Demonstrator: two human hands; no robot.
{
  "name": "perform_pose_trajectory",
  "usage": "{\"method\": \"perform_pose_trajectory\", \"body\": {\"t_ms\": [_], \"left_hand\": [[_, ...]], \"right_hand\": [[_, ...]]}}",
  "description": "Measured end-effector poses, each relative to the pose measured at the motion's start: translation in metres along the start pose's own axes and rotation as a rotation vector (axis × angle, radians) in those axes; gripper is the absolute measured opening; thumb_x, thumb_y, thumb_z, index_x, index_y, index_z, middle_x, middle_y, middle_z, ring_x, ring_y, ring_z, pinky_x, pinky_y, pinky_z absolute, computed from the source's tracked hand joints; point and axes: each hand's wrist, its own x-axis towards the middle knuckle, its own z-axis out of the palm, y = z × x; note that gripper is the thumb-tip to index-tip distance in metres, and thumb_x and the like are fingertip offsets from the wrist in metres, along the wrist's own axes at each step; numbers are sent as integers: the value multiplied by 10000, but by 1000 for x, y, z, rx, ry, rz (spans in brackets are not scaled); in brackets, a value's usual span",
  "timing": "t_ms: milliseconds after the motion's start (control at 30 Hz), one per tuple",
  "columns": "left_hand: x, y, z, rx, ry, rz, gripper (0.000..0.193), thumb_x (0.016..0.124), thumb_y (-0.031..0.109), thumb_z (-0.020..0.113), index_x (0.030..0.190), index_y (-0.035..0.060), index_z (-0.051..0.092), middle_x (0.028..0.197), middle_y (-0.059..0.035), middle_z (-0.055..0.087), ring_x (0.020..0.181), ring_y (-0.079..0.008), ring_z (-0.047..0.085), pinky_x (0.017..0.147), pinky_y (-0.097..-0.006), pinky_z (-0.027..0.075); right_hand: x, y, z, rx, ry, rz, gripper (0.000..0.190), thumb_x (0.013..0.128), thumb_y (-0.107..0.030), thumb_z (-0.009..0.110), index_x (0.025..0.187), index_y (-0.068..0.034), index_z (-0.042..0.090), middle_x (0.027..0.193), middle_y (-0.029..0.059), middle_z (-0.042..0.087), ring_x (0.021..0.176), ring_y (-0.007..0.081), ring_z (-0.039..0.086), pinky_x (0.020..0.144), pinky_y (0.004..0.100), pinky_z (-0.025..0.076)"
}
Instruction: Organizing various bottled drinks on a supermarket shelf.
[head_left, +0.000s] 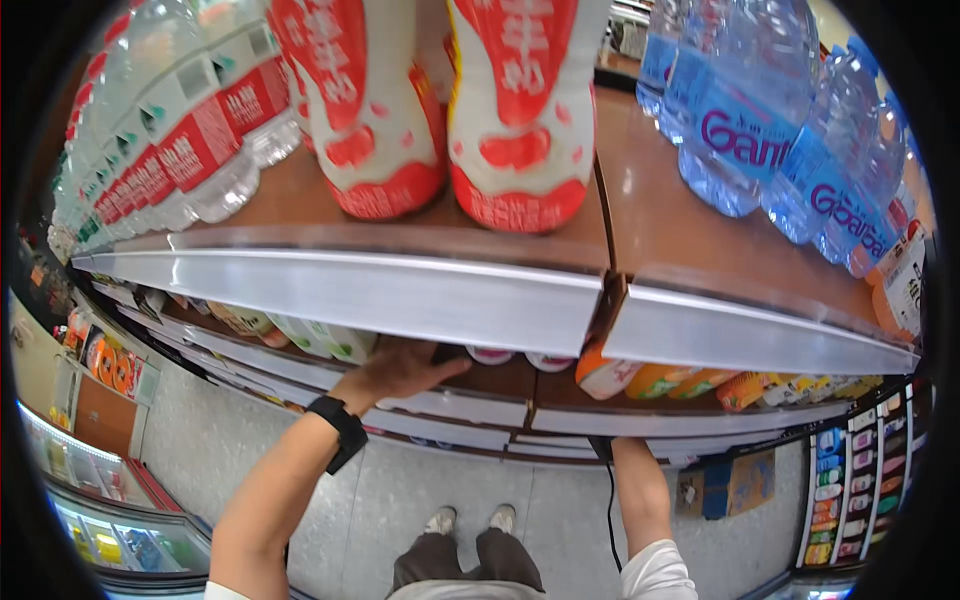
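Observation:
My left hand (401, 367), with a black band on the wrist, reaches in under the top shelf's edge. Its thumb is spread and its fingertips are hidden. Just left of it stand pale green and white cartons (319, 337); white containers with purple (491, 354) are to its right. My right forearm (637, 480) extends to the lower shelves, with a dark object and a black cable beside the wrist; the hand itself is hidden. Two red and white bottles (519, 150) stand on the top shelf (525, 244), directly ahead.
Water bottles with red labels (180, 150) stand at upper left, blue-labelled ones (750, 135) at upper right. Orange bottles (607, 373) line the shelf below. Freezers (135, 540) are at lower left. Flattened cardboard (750, 484) lies at right, near another stocked shelf (855, 487).

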Motion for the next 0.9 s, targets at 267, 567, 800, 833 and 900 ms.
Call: {"method": "perform_pose_trajectory", "body": {"t_ms": [267, 567, 800, 833, 900], "left_hand": [[3, 16, -7, 217, -51, -127, 967, 945, 751, 423, 1634, 110, 198, 1688, -211, 151, 1576, -367, 71, 1269, -524, 68], [1, 7, 2, 295, 62, -85, 955, 962, 751, 385, 1647, 124, 160, 1706, -189, 83, 1584, -346, 29, 1266, -532, 68], [3, 9, 0, 282, 79, -79, 960, 949, 773, 380, 1651, 156, 157, 1712, -170, 71, 1586, -340, 25, 1266, -526, 72], [3, 9, 0, 277, 79, -78, 963, 947, 775, 383, 1651, 158, 158, 1713, -169, 70, 1586, -340, 24, 1266, -525, 72], [2, 8, 0, 263, 81, -83, 969, 942, 779, 388, 1651, 160, 159, 1714, -167, 69, 1586, -339, 23, 1266, -523, 71]], "right_hand": [[-18, -3, 4, 31, 94, -125, 255, 865, -255, 752, 996, -36, 736, 1008, 162, 723, 896, 346, 684, 779, 430, 539], [-34, -64, -19, 287, 188, -65, 179, 827, -179, 785, 910, -26, 743, 855, 132, 738, 799, 354, 692, 722, 437, 536], [-14, -48, 7, 42, 134, -196, 190, 867, -161, 705, 1014, -45, 733, 906, 155, 736, 871, 375, 699, 789, 483, 542], [-13, -46, 12, -29, 106, -202, 187, 865, -171, 698, 1010, -63, 745, 885, 142, 742, 847, 368, 707, 772, 490, 546], [-17, -52, 12, -31, -36, -142, 225, 904, -244, 676, 1026, -68, 745, 931, 150, 739, 886, 374, 695, 806, 491, 536]]}}
